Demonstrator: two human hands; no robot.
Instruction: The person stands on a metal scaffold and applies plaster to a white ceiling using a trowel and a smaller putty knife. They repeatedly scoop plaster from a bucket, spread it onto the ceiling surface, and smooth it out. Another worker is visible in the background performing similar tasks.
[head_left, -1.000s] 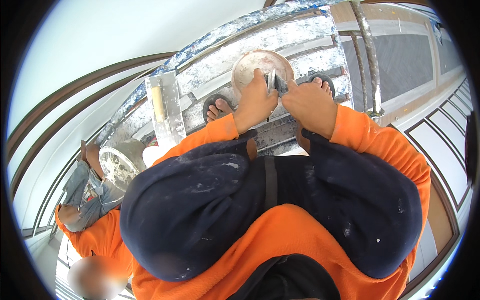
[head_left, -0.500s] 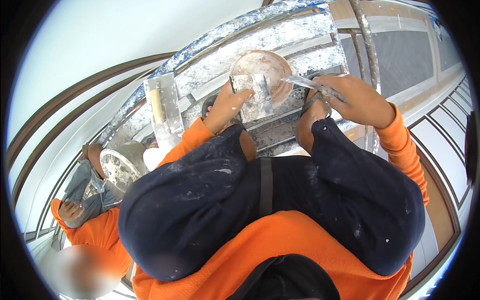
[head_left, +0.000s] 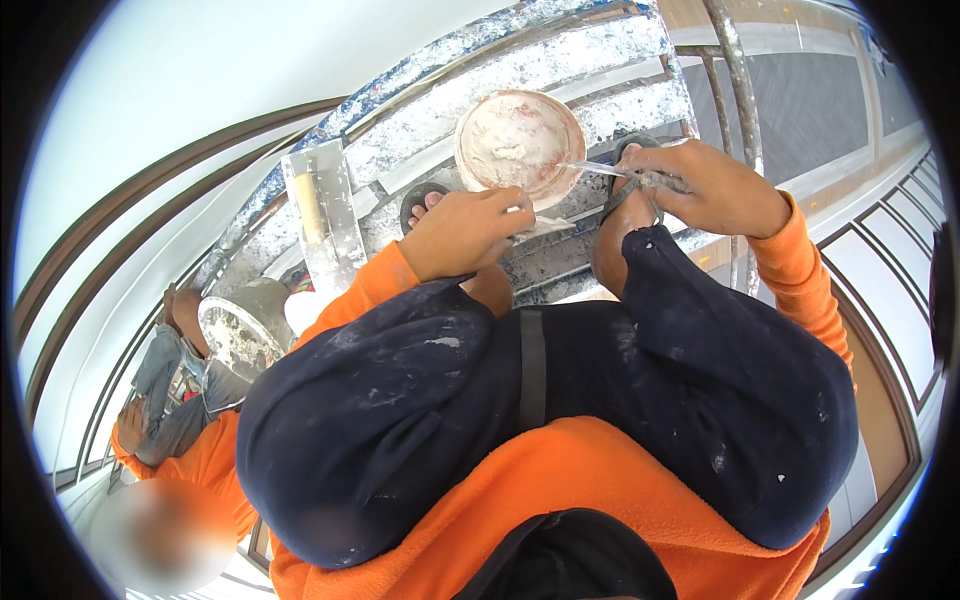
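My left hand [head_left: 470,230] is closed on a broad scraper [head_left: 545,228], now seen nearly edge-on below the bowl, so its face is mostly hidden. My right hand [head_left: 715,190] grips a putty knife [head_left: 598,168] whose blade points left, with its tip at the right rim of the bowl [head_left: 578,128]. Inside that round, pinkish bowl lies white plaster-like paste [head_left: 515,135]. The bowl rests on paint-spattered planks [head_left: 420,125] just beyond my sandalled feet. To the left of my left hand, a wide steel trowel [head_left: 335,235] with a wooden handle lies flat.
A plaster-smeared bucket [head_left: 245,325] stands at the left, beside another person in an orange top [head_left: 195,460]. Metal scaffold tubing [head_left: 738,90] rises on the right. A white wall [head_left: 210,70] borders the planks at far left, and railings run along the right.
My left hand has turned the scraper from face-up to nearly edge-on and shifted slightly right, uncovering more of the bowl. The putty knife has dipped slightly. The other person's hand has moved.
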